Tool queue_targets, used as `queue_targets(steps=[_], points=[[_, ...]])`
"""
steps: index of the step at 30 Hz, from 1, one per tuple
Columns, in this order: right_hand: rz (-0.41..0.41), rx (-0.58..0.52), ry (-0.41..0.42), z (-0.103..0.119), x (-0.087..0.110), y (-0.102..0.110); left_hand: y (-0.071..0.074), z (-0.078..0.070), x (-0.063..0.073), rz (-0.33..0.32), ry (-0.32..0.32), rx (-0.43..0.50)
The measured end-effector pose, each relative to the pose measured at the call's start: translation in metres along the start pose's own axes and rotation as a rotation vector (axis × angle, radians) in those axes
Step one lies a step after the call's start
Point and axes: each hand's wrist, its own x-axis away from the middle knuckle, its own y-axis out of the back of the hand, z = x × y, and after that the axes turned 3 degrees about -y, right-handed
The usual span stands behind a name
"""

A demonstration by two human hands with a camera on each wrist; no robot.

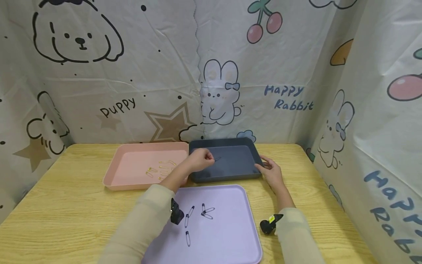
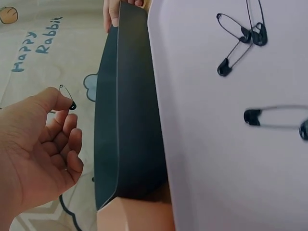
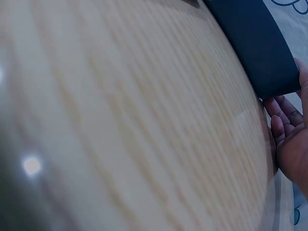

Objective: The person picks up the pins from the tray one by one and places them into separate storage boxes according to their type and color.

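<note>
My left hand (image 1: 199,160) is over the left part of the dark grey tray (image 1: 227,179). Between thumb and forefinger it pinches a black safety pin (image 2: 69,97), while the other fingers curl loosely. At the tray's right end, my right hand (image 1: 272,173) holds the side wall, thumb by the rim and fingers outside it; the right wrist view shows those fingers (image 3: 284,115) partly under the tray's corner. Several black safety pins (image 1: 187,238) lie on the lilac tray (image 1: 230,227) nearer to me, some overlapping in a small cluster.
A pink tray (image 1: 113,168) adjoins the dark tray on the left, with several gold safety pins (image 1: 150,171) in it. All trays rest on a wood-grain table (image 1: 59,198). A printed cloth (image 1: 158,69) hangs behind and along both sides.
</note>
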Motion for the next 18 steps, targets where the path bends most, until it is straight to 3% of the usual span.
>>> queue_targets(steps=[11, 18], points=[[0.008, -0.022, -0.007, 0.008, 0.004, 0.0, -0.015, 0.003, -0.015, -0.017, 0.032, 0.064], [-0.008, -0.001, -0.005, 0.0, -0.001, 0.001, -0.026, 0.005, -0.022, -0.03, 0.055, 0.096]])
